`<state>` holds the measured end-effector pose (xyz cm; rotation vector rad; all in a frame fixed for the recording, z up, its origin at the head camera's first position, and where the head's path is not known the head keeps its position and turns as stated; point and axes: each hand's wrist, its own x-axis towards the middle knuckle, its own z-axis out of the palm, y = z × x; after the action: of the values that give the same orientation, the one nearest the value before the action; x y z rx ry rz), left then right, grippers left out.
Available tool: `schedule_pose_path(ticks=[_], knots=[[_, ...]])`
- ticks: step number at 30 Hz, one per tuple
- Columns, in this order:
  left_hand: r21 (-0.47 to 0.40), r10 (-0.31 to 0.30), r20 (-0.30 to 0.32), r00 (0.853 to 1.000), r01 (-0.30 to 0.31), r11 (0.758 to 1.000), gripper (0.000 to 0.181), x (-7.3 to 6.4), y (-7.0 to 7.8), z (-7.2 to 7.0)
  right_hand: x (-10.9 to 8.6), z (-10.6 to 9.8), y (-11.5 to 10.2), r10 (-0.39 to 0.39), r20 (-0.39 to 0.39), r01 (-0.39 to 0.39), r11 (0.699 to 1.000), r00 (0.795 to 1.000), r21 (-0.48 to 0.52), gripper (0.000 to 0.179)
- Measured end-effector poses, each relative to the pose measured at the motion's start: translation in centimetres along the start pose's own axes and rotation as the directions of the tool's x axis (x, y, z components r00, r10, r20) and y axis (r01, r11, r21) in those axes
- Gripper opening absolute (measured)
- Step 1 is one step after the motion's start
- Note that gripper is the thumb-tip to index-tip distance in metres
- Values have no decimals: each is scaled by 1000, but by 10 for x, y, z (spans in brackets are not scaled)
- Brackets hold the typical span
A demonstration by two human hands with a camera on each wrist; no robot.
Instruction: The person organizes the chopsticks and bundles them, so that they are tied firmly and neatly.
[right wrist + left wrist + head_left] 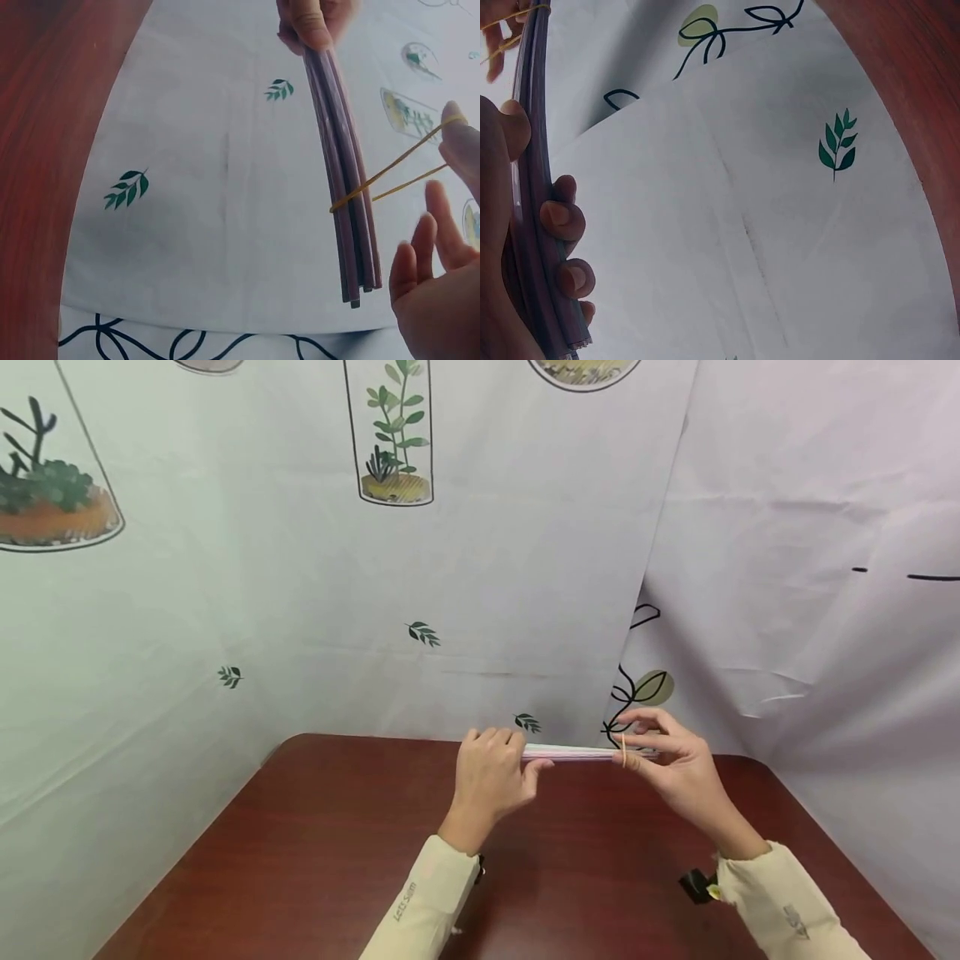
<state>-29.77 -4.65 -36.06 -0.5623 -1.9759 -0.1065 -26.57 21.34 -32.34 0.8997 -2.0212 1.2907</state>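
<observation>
A bundle of long, slim purple sticks (341, 150) is held up above the table, lying nearly level in the head view. My left hand (491, 777) grips one end, fingers wrapped around it and thumb along the near side. Around the bundle near its other end runs a yellow rubber band (409, 152). My right hand (678, 768) holds this band stretched away from the sticks, hooked over a fingertip, its other fingers spread beside the free end. Whether the sticks are straws or rods I cannot tell.
Below the hands is a dark red-brown table (337, 860) with rounded far corners. White cloth (525, 585) printed with plants and jars hangs behind and at the sides. A small black item (697, 887) sits by the right sleeve cuff.
</observation>
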Motion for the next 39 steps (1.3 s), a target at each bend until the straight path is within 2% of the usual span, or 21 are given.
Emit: schedule_pose_path(ticks=[3, 6, 9, 13, 17, 21, 25, 28, 30, 33, 35, 39], knots=[[10, -10, 8, 1000, 9, 1000, 48, 0, -1, 1, -5, 3, -1, -13, -53, 13, 1000, 999, 3, 34], [22, -14, 12, 1000, 14, 1000, 49, 0, -2, 0, -6, 7, -3, -67, -100, 72, 996, 993, 48, 37], [27, -20, 19, 1000, 19, 999, 50, 1, -2, -1, -2, 13, -13, -126, -118, 135, 988, 985, 70, 25], [17, -23, 24, 999, 22, 1000, 49, 1, -2, -1, 1, 15, -25, -193, -136, 198, 980, 972, 24, 13], [3, -18, 14, 1000, 18, 1000, 48, 1, -1, -1, 0, 15, -26, -239, -149, 242, 970, 960, 4, 27], [1, -21, 2, 1000, 21, 1000, 48, 3, -3, -1, 0, 16, -27, -235, -154, 242, 970, 960, 28, 25], [0, -23, -4, 1000, 23, 1000, 49, 2, -4, -2, -1, 18, -26, -241, -153, 257, 962, 958, 94, 26], [-6, -23, -12, 1000, 23, 1000, 50, 2, -5, -1, 0, 20, -24, -262, -162, 287, 945, 951, 159, 32], [-7, -25, -19, 999, 25, 1000, 50, 2, -6, -1, 1, 20, -23, -275, -178, 303, 940, 945, 156, 36], [-4, -31, -21, 999, 31, 1000, 51, 2, -7, -1, 1, 21, -22, -261, -215, 289, 951, 941, 113, 43], [-5, -32, -15, 999, 32, 999, 51, 3, -7, -1, 1, 22, -24, -230, -242, 250, 967, 943, 57, 41], [0, -38, -10, 999, 38, 999, 50, 3, -8, -2, 0, 27, -29, -150, -291, 148, 989, 945, -29, 50]])
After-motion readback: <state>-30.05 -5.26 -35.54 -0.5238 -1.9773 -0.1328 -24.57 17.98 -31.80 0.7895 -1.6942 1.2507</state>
